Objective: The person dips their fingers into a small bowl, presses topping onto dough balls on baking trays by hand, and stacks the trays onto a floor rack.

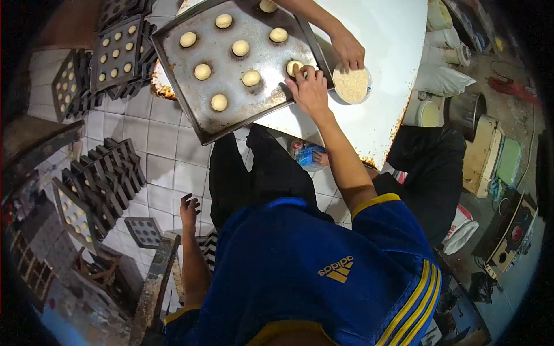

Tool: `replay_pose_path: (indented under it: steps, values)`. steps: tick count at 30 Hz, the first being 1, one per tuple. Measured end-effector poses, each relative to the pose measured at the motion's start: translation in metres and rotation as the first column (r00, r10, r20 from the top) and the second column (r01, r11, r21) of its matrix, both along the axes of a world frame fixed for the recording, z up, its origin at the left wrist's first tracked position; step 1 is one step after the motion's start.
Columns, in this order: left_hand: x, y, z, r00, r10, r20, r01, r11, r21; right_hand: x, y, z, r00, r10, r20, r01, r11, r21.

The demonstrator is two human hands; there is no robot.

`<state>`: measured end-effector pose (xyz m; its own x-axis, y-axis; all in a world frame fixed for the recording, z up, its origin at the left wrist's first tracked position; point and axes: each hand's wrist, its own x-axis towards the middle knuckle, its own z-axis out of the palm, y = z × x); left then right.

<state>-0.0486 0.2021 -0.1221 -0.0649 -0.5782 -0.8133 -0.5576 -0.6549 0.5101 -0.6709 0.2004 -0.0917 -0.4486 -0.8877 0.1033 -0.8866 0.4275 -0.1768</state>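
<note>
My right hand (310, 92) reaches over the right edge of a dark metal tray (173, 78). Its fingertips touch a pale dough ball (293, 66), with thumb and fingers apart rather than wrapped round it. More round dough balls (240, 48) lie spaced in rows on the tray. My left hand (189, 210) hangs low at the left over the tiled floor, fingers apart and nothing in it. Just right of the tray sits a white bowl of pale crumbs (352, 86).
A co-worker's hand (348, 51) dips its fingers into the crumbs, close to my right hand. The white table (392, 57) has rusty edges. Stacked trays with dough (118, 53) stand at the left. A blue plastic bag (309, 158) lies below the table.
</note>
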Motion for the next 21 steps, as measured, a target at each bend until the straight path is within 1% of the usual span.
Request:
replay_pose_path:
  steps: [1,3,4,5,7,8,10,13,14,17,21]
  values:
    - [-0.001,0.0,-0.003,1.0,0.014,0.018,-0.015,0.999,0.028,-0.002,0.003,0.001,1.0,-0.002,-0.003,0.002,1.0,0.001]
    - [-0.003,0.001,-0.005,0.999,0.025,0.033,-0.027,0.998,0.056,-0.007,0.009,0.008,0.992,0.007,0.124,0.01,0.991,-0.136]
    - [-0.004,0.001,-0.006,1.0,0.026,0.014,-0.027,0.998,0.049,-0.015,0.013,0.013,0.982,-0.04,0.185,0.082,0.971,-0.224]
    - [-0.005,0.0,-0.006,1.0,0.028,-0.004,-0.028,0.999,0.041,-0.024,0.02,0.013,0.982,-0.038,0.184,0.08,0.971,-0.226]
    - [-0.011,-0.002,0.001,1.0,0.023,-0.006,-0.023,0.999,0.033,-0.043,0.042,0.014,0.949,-0.287,0.133,0.315,0.899,-0.304]
    - [-0.014,-0.003,0.003,1.0,0.015,-0.01,-0.014,1.0,0.026,-0.05,0.053,0.017,0.948,-0.289,0.131,0.316,0.899,-0.303]
    - [-0.016,-0.006,-0.001,1.0,0.017,-0.002,-0.017,0.999,0.04,-0.059,0.072,0.026,0.89,-0.457,0.007,0.456,0.888,-0.059]
    - [-0.022,-0.01,0.0,1.0,0.005,0.022,-0.006,0.999,0.05,-0.066,0.083,0.016,0.887,-0.463,0.002,0.462,0.886,-0.032]
    - [-0.022,-0.01,-0.002,0.999,-0.011,0.034,0.01,0.999,0.043,-0.068,0.083,0.013,0.896,-0.441,-0.044,0.44,0.897,-0.043]
    - [-0.024,-0.015,-0.003,1.0,-0.01,0.014,0.009,0.999,0.041,-0.074,0.083,0.01,0.909,-0.417,-0.021,0.415,0.908,-0.05]
    - [-0.023,-0.02,-0.002,1.0,-0.019,0.016,0.018,0.999,0.037,-0.078,0.079,0.015,0.902,-0.429,-0.036,0.428,0.903,-0.033]
